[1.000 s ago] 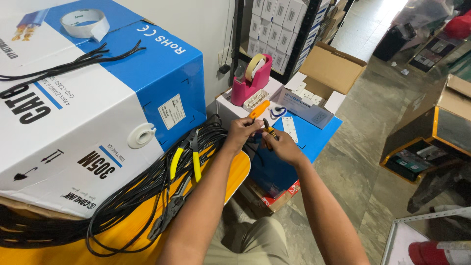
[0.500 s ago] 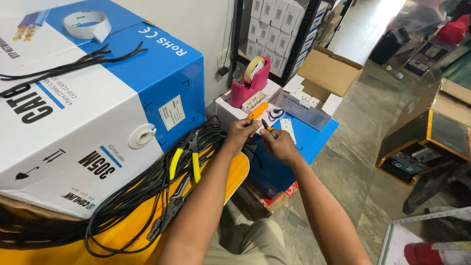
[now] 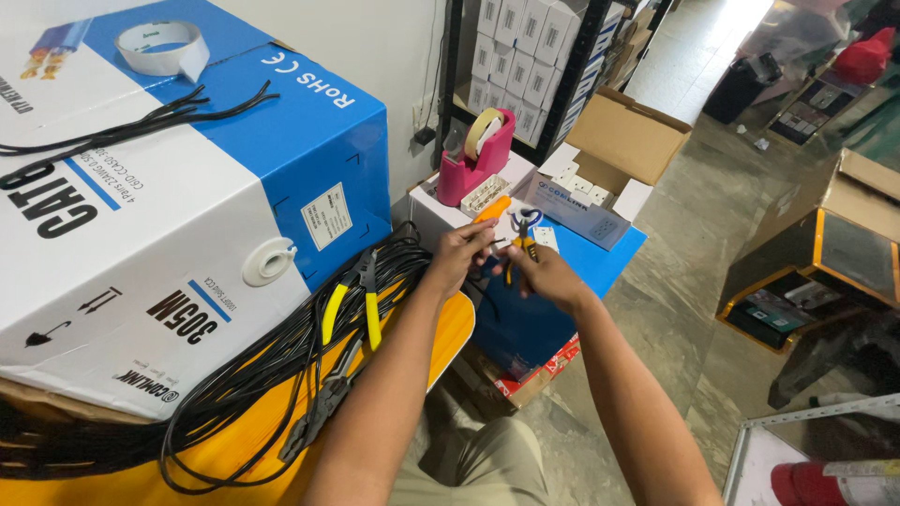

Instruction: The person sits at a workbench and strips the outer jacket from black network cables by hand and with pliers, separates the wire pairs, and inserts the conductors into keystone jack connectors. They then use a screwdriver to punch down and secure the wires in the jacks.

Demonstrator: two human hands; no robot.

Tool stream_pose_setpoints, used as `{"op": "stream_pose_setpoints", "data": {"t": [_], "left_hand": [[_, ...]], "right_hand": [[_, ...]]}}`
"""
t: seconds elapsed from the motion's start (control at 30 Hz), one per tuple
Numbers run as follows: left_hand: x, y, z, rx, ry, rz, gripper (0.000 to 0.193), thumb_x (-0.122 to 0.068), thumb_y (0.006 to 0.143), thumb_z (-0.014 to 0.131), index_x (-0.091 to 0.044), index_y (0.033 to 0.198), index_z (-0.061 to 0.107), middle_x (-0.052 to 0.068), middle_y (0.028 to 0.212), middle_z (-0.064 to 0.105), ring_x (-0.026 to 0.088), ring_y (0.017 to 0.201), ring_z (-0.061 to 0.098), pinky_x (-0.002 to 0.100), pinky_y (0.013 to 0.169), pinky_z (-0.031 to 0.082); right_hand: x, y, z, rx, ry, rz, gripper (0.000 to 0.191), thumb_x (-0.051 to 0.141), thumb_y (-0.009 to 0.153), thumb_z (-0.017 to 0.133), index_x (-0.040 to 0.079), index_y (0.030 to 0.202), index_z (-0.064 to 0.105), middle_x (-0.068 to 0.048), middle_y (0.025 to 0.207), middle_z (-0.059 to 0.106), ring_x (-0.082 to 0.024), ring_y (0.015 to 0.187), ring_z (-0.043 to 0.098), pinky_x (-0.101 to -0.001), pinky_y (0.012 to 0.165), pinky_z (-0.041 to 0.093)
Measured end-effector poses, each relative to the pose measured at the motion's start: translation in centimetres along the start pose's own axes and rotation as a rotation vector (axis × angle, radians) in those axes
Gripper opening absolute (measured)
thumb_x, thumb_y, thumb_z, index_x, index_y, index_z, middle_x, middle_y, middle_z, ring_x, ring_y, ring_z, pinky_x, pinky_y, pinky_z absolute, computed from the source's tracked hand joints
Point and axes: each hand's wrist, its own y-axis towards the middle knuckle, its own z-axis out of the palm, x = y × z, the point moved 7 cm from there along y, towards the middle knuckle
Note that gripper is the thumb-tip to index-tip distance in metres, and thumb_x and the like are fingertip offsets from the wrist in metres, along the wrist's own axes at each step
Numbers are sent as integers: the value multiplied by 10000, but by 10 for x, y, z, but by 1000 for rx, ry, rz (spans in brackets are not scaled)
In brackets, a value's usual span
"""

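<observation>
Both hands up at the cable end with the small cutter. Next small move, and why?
Probably close the small yellow-handled cutter on the black cable end. The right hand holds the cutter at the spot where the left hand pinches the cable, above the blue box. Whether the blades already straddle the cable is too small to tell, so check alignment first.

One head-worn view, looking steeply down and forward; near: the wearer's forearms and lap; left: a blue and white carton (image 3: 187, 215); far right: floor (image 3: 684, 272).
</observation>
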Motion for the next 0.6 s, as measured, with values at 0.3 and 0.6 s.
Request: {"op": "stream_pose_setpoints", "data": {"t": [0.3, 0.6], "left_hand": [[-8, -8, 5, 1, 59, -56, 309, -163, 890, 794, 31, 1129, 768, -10, 788, 673, 42, 627, 541, 193, 547, 403], [-5, -6, 3, 11, 121, -65, 276, -155, 884, 804, 7, 1106, 785, -2, 813, 722, 35, 637, 562, 192, 545, 429]], "right_hand": [[5, -5, 13, 17, -188, 22, 370, 371, 1026, 550, 30, 1109, 669, -73, 758, 691, -154, 506, 637, -327, 518, 532], [8, -10, 8, -52, -301, 20, 397, 431, 990, 575, 63, 1062, 705, -59, 686, 668, -167, 459, 592, -337, 458, 494]]}}
